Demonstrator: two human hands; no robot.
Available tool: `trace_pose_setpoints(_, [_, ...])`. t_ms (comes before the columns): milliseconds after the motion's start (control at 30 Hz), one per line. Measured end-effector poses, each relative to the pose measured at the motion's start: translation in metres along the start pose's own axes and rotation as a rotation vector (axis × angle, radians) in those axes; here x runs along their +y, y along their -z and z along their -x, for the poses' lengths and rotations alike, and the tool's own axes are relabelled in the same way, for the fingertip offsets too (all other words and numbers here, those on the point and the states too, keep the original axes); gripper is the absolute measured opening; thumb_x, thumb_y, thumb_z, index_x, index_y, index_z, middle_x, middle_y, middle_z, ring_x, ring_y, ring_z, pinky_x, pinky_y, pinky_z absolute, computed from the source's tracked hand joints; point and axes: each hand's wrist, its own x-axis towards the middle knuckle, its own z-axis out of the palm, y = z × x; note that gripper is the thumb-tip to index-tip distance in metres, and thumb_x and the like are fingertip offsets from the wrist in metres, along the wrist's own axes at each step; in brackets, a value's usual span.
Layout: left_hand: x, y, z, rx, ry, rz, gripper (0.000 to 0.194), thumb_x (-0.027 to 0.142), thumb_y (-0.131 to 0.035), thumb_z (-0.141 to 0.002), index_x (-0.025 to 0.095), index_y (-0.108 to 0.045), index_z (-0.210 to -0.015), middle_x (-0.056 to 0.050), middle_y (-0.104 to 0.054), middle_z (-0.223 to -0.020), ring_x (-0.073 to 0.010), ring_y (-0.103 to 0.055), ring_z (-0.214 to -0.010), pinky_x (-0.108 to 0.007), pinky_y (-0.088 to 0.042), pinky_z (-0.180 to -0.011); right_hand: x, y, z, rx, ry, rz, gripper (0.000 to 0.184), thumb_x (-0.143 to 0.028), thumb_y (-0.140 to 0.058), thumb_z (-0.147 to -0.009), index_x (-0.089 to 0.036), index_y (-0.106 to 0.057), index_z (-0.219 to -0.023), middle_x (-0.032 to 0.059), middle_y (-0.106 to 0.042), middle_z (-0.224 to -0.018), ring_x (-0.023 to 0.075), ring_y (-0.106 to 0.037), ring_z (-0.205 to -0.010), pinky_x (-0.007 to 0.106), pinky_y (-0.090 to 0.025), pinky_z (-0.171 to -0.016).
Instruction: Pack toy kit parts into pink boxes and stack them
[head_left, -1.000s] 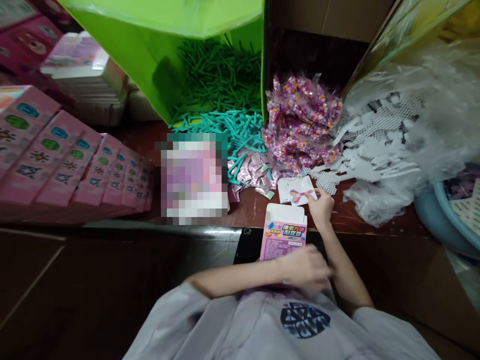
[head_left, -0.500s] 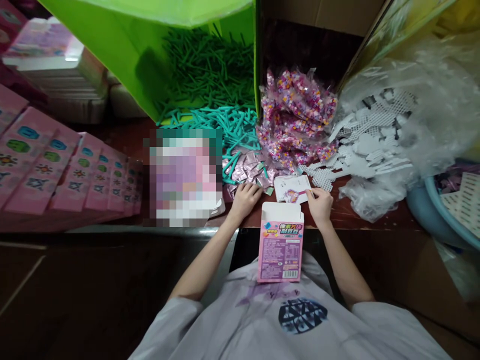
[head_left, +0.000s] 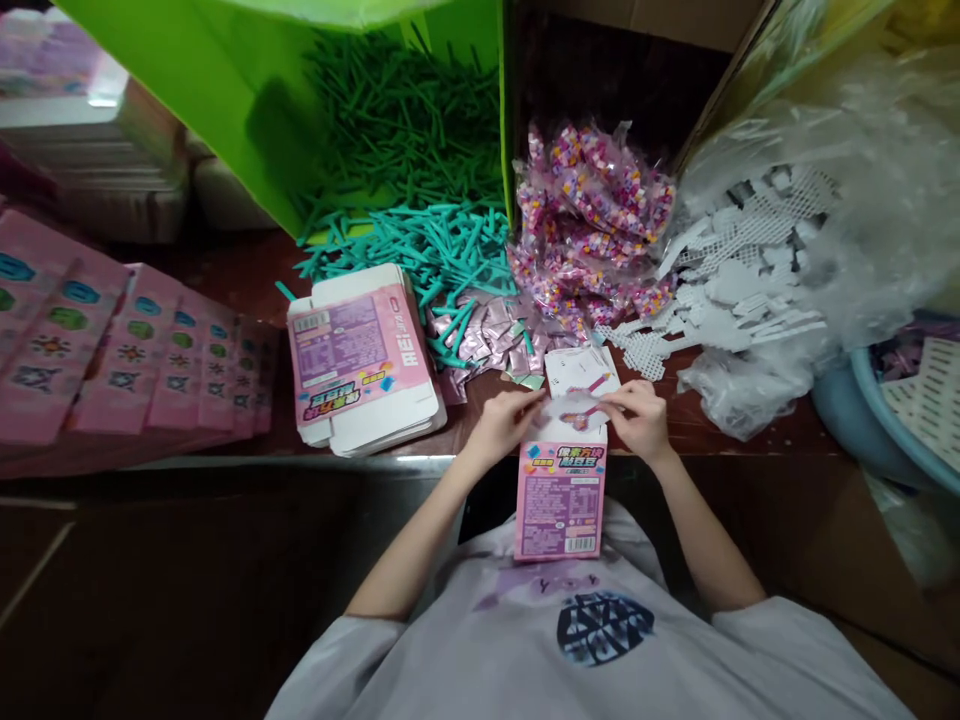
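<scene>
My left hand (head_left: 504, 428) and my right hand (head_left: 637, 420) are closed, pinching opposite ends of a thin, pale printed sheet (head_left: 568, 411) with a pink-purple picture on it. The sheet is held over the top of an upright pink box (head_left: 561, 500), which leans against my shirt. Its white top flap is partly behind the sheet. Just beyond lies a small stack of white printed sheets (head_left: 577, 368) bearing a similar picture. Pink foil sachets (head_left: 484, 335) are spread past my left hand.
Flattened pink boxes (head_left: 360, 355) are stacked left, beside a row of pink boxes (head_left: 142, 350). Green sticks (head_left: 405, 130) spill from a lime-green bin (head_left: 217, 90). Bead bags (head_left: 600, 220), white pegboards (head_left: 750, 265) and a blue basin (head_left: 855, 400) stand at the back and right.
My left hand has come away from the sachets, moving right and nearer to me, and now pinches the sheet. A sheet has come up off the stack, held between both hands over the box.
</scene>
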Motion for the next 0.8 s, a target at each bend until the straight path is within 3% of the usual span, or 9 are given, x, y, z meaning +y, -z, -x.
trace_pose_setpoints(67, [0.008,0.000,0.000,-0.256,0.003,0.035,0.020,0.016,-0.056,-0.084,0.019,-0.072,-0.096,-0.001,-0.071,-0.074,-0.0122,-0.063,-0.064,-0.024,-0.050,-0.067,-0.006,-0.002,0.004,-0.113,0.086,0.071,0.009,-0.022,-0.069,-0.082,-0.022,-0.074,-0.075,0.0004,-0.069,-0.064,0.0152,-0.057,-0.063,0.038,-0.042,-0.076])
trace_pose_setpoints(133, [0.011,0.005,-0.003,-0.353,-0.024,0.015,0.020,0.013,-0.054,-0.084,0.019,-0.072,-0.090,-0.002,-0.072,-0.081,-0.0146,-0.066,-0.075,-0.027,-0.050,-0.076,-0.005,-0.004,0.003,-0.284,0.127,0.076,0.005,-0.024,-0.071,-0.080,-0.024,-0.075,-0.077,0.0009,-0.072,-0.071,0.0171,-0.060,-0.070,0.040,-0.042,-0.079])
trace_pose_setpoints(233, [0.011,0.019,-0.018,-0.158,0.019,-0.087,0.028,0.013,-0.046,-0.089,0.019,-0.068,-0.105,-0.008,-0.069,-0.104,-0.0204,-0.063,-0.099,-0.035,-0.048,-0.090,0.013,0.002,-0.019,-0.380,0.092,0.025,0.017,-0.034,-0.066,-0.084,-0.025,-0.073,-0.097,0.0045,-0.074,-0.097,0.0211,-0.064,-0.091,0.041,-0.044,-0.088])
trace_pose_setpoints(333, [0.005,0.037,-0.047,0.141,0.260,-0.324,0.038,0.011,-0.042,-0.088,0.016,-0.062,-0.120,-0.015,-0.062,-0.116,-0.0268,-0.059,-0.108,-0.041,-0.048,-0.093,0.051,0.013,-0.060,-0.031,-0.103,0.236,0.039,-0.036,-0.059,-0.088,-0.021,-0.062,-0.123,0.0133,-0.065,-0.120,0.0262,-0.057,-0.115,0.045,-0.042,-0.099])
trace_pose_setpoints(367, [0.002,0.043,-0.058,0.204,0.357,-0.418,0.043,0.009,-0.042,-0.087,0.016,-0.060,-0.124,-0.017,-0.058,-0.122,-0.0294,-0.058,-0.112,-0.043,-0.047,-0.094,0.065,0.016,-0.074,0.027,-0.170,0.375,0.060,-0.041,-0.068,-0.080,-0.018,-0.053,-0.134,0.0180,-0.055,-0.134,0.0322,-0.049,-0.125,0.050,-0.038,-0.103])
trace_pose_setpoints(400, [-0.001,0.049,-0.069,0.232,0.441,-0.494,0.047,0.007,-0.041,-0.085,0.017,-0.058,-0.128,-0.018,-0.055,-0.128,-0.0314,-0.056,-0.115,-0.045,-0.046,-0.094,0.078,0.019,-0.087,0.011,-0.220,0.480,0.079,-0.045,-0.074,-0.073,-0.017,-0.044,-0.141,0.0218,-0.043,-0.144,0.0378,-0.042,-0.132,0.054,-0.036,-0.104])
trace_pose_setpoints(467, [-0.005,0.058,-0.088,0.207,0.533,-0.567,0.054,0.004,-0.041,-0.082,0.021,-0.056,-0.131,-0.016,-0.049,-0.137,-0.0330,-0.053,-0.118,-0.045,-0.047,-0.094,0.099,0.021,-0.105,-0.131,-0.241,0.595,0.091,-0.046,-0.076,-0.070,-0.018,-0.035,-0.147,0.0242,-0.032,-0.150,0.0417,-0.038,-0.133,0.054,-0.038,-0.101])
trace_pose_setpoints(633, [-0.014,0.060,-0.120,0.131,0.633,-0.645,0.047,0.011,-0.045,-0.085,0.022,-0.058,-0.129,-0.016,-0.053,-0.132,-0.0363,-0.053,-0.116,-0.049,-0.047,-0.090,0.119,0.024,-0.110,-0.238,-0.171,0.811,0.054,-0.026,-0.049,-0.090,-0.021,-0.042,-0.143,0.0190,-0.045,-0.143,0.0321,-0.057,-0.111,0.046,-0.042,-0.093])
trace_pose_setpoints(800, [-0.020,0.054,-0.139,0.140,0.810,-0.695,0.035,0.006,-0.042,-0.085,0.009,-0.067,-0.109,-0.022,-0.065,-0.108,-0.0351,-0.060,-0.106,-0.046,-0.048,-0.086,0.119,0.028,-0.109,-0.243,-0.115,0.902,0.046,-0.027,-0.046,-0.091,-0.015,-0.049,-0.135,0.0199,-0.051,-0.136,0.0310,-0.058,-0.105,0.044,-0.041,-0.091])
